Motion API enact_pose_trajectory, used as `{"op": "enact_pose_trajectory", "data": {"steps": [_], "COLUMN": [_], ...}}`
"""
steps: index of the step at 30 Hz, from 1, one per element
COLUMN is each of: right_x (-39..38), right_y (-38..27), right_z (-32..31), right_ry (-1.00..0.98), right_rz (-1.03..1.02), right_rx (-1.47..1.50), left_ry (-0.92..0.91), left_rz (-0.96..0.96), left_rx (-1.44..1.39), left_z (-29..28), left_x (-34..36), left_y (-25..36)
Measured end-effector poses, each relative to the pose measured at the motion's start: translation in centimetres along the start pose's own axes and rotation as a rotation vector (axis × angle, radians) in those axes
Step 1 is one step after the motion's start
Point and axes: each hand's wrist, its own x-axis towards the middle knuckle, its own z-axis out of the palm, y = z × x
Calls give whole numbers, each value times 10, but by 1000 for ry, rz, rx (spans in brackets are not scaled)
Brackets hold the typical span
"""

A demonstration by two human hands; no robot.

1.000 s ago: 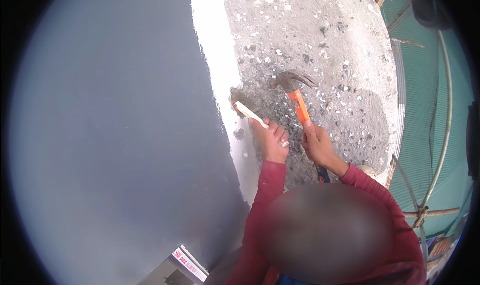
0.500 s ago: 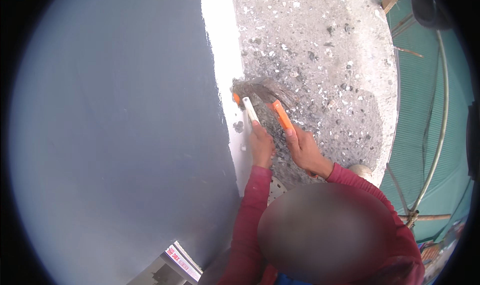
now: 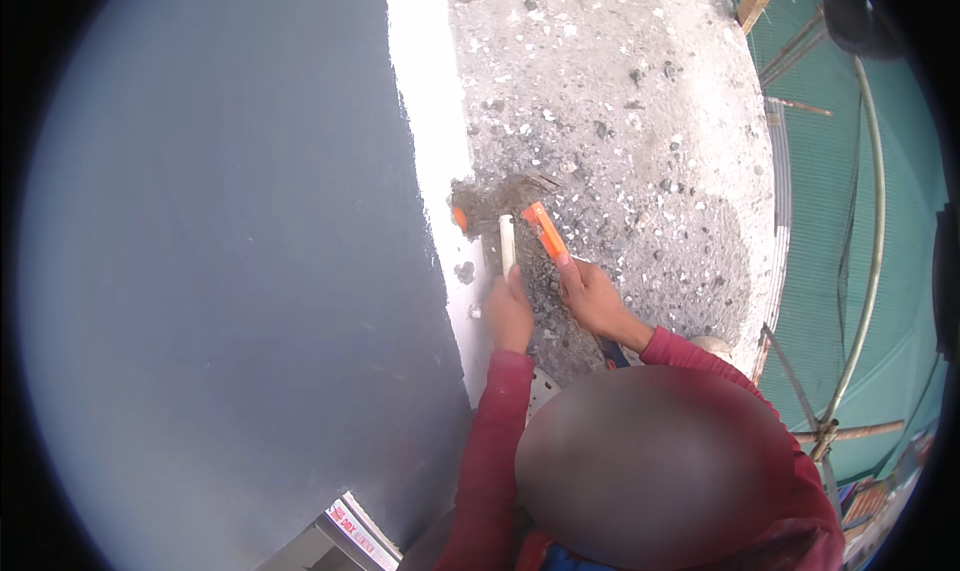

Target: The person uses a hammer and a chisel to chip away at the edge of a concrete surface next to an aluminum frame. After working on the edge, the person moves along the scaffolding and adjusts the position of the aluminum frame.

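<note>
My left hand (image 3: 511,313) is closed round a slim white strip or handle (image 3: 507,243) that points up beside the wall; its lower part is hidden in the hand. To the right of it, my right hand (image 3: 592,299) grips the orange handle (image 3: 545,231) of a hammer. Its dark head (image 3: 512,193) is smeared by motion, near a rough hole at the wall's foot. An orange pipe end (image 3: 460,219) shows in that hole. Grey chips and dust lie on the concrete under both hands.
A dark grey wall (image 3: 250,221) with a white lower band (image 3: 425,91) runs along the left. Rough concrete floor (image 3: 600,71) with loose bits ends at a curved edge on the right. Beyond are green netting (image 3: 820,251) and poles (image 3: 875,171). A labelled metal profile (image 3: 360,531) stands at lower left.
The hammer has shifted slightly and its head is more blurred. My left hand and the white piece sit a little lower. The whole view has shifted somewhat left.
</note>
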Motion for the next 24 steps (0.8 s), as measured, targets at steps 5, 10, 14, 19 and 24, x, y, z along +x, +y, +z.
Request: {"op": "enact_pose_trajectory", "data": {"steps": [5,10,14,19,24], "right_x": [-14,-13,-6,-11,-4], "right_y": [-12,-39,-42,-26,-20], "right_z": [-19,-19,-12,-8,-7], "right_ry": [42,33,-79,-3,38], "right_rz": [-86,-243,-196,-190,-263], "right_rx": [87,-32,-244,-61,-172], "left_ry": [-153,-307,-335,-299,-290], "left_rz": [-362,-610,-598,-521,-496], "left_rx": [-624,-928,-961,-914,-913], "left_z": [-9,-35,-40,-32,-27], "left_x": [1,8,9,6,6], "left_y": [21,40,41,36,33]}}
